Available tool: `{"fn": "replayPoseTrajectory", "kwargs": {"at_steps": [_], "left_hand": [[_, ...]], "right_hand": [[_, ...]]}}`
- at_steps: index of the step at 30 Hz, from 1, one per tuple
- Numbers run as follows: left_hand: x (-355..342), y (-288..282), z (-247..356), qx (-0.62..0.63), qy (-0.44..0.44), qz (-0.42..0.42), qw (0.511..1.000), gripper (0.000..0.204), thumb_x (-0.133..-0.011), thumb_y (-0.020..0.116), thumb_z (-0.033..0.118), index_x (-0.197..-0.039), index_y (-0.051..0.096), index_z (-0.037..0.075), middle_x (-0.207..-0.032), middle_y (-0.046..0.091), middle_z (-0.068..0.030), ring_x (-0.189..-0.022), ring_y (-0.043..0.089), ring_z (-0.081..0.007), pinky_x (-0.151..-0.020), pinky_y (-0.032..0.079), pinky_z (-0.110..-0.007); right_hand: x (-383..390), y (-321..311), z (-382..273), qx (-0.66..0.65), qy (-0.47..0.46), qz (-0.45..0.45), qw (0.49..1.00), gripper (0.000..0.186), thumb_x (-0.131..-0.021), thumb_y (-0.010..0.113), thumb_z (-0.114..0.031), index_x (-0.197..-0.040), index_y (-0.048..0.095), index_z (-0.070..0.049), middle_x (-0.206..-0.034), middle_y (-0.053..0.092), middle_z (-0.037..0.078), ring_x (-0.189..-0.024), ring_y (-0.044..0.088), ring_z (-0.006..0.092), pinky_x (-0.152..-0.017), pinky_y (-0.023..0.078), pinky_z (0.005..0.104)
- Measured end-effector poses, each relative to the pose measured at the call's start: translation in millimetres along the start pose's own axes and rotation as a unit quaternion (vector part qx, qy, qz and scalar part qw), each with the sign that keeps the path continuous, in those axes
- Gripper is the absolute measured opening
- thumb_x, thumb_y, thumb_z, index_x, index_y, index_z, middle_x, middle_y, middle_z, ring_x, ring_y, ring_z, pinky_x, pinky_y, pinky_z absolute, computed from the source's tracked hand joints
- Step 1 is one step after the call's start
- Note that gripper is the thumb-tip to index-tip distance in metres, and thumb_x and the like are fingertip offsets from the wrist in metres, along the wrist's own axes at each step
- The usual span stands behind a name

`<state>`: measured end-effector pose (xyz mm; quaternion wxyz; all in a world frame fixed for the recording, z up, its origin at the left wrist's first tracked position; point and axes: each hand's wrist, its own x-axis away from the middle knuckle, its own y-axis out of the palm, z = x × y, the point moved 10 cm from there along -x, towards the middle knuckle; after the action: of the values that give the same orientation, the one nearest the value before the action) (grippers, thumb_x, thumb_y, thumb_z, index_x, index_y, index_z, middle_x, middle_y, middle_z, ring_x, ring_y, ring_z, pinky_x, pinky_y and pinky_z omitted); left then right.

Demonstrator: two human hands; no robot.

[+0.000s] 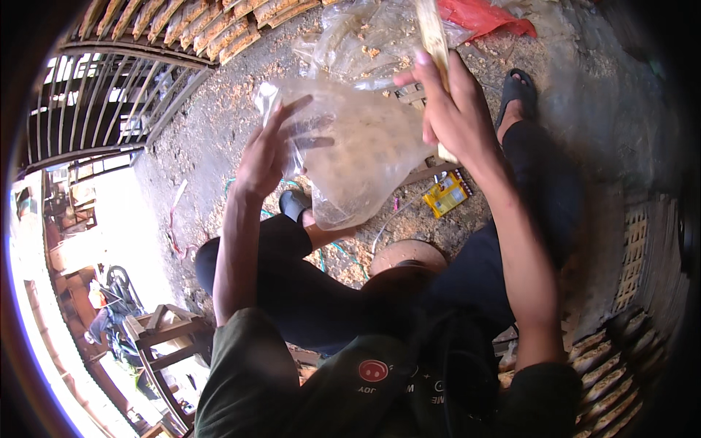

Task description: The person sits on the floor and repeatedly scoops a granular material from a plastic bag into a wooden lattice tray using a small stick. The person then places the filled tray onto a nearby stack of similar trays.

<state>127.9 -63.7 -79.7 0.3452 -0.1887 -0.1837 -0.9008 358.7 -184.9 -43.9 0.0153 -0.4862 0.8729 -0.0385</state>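
My left hand (274, 150) holds a clear, crumpled plastic bag (358, 179) at its left side; its fingers are spread and show through the plastic. The bag fills the middle of the view between my hands. My right hand (460, 109), higher up, grips a pale wooden stick (431, 25), index finger stretched along it. The stick reaches down behind my palm, beside the bag's right side.
More plastic sheeting (350, 44) and red plastic (485, 14) lie on the debris-strewn floor (190, 131). A yellow packet (445, 193) lies below my right hand. Slatted racks (168, 25) stand upper left, a wooden frame (164, 336) and motorbike (117, 292) lower left.
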Motion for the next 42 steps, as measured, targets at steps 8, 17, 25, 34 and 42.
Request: {"fn": "replayPoseTrajectory", "kwargs": {"at_steps": [8, 17, 25, 34, 42], "left_hand": [[0, -35, 2, 0.177, 0.057, 0.012, 0.982, 0.058, -0.110, 0.024, 0.044, -0.156, 0.028, 0.009, -0.152, 0.042, -0.0251, -0.135, 0.049, -0.0404, -0.074, 0.063, -0.029], [21, -42, 53, 0.173, 0.139, 0.082, 0.972, 0.056, -0.110, 0.023, 0.041, -0.155, 0.030, 0.008, -0.155, 0.036, -0.0264, -0.143, 0.038, -0.0430, -0.115, 0.037, -0.057], [32, -59, 69, 0.294, 0.212, -0.042, 0.931, 0.056, -0.110, 0.032, 0.029, -0.159, 0.019, 0.007, -0.161, 0.017, -0.0310, -0.152, 0.015, -0.0421, -0.119, 0.034, -0.051], [40, -67, 77, 0.242, 0.254, 0.078, 0.933, 0.055, -0.110, 0.029, 0.035, -0.157, 0.022, 0.006, -0.159, 0.021, -0.0304, -0.148, 0.024, -0.0460, -0.093, 0.061, -0.043], [44, -64, 81, 0.268, 0.271, -0.060, 0.923, 0.054, -0.111, 0.026, 0.034, -0.158, 0.021, 0.009, -0.160, 0.020, -0.0293, -0.148, 0.024, -0.0451, -0.093, 0.061, -0.044]], "right_hand": [[109, 63, 57, 0.092, -0.090, -0.117, 0.985, 0.023, -0.107, 0.042, -0.022, -0.104, 0.051, -0.001, -0.066, 0.062, 0.013, -0.050, 0.064, 0.0312, -0.043, 0.048, 0.0420], [127, 99, 153, 0.141, 0.084, -0.177, 0.970, 0.019, -0.106, 0.043, -0.019, -0.104, 0.047, 0.000, -0.070, 0.064, 0.023, -0.060, 0.067, 0.0409, -0.047, 0.051, 0.0482], [145, 115, 169, 0.222, 0.141, -0.277, 0.924, 0.020, -0.105, 0.045, -0.017, -0.105, 0.047, 0.003, -0.067, 0.064, 0.023, -0.059, 0.067, 0.0400, -0.043, 0.051, 0.0456], [150, 120, 136, 0.234, -0.007, -0.258, 0.937, 0.020, -0.105, 0.044, -0.016, -0.104, 0.045, 0.004, -0.060, 0.063, 0.021, -0.051, 0.067, 0.0354, -0.037, 0.050, 0.0444], [137, 108, 116, 0.198, -0.069, -0.189, 0.960, 0.019, -0.104, 0.047, -0.016, -0.104, 0.048, 0.003, -0.063, 0.063, 0.021, -0.054, 0.065, 0.0415, -0.043, 0.053, 0.0483]]}}
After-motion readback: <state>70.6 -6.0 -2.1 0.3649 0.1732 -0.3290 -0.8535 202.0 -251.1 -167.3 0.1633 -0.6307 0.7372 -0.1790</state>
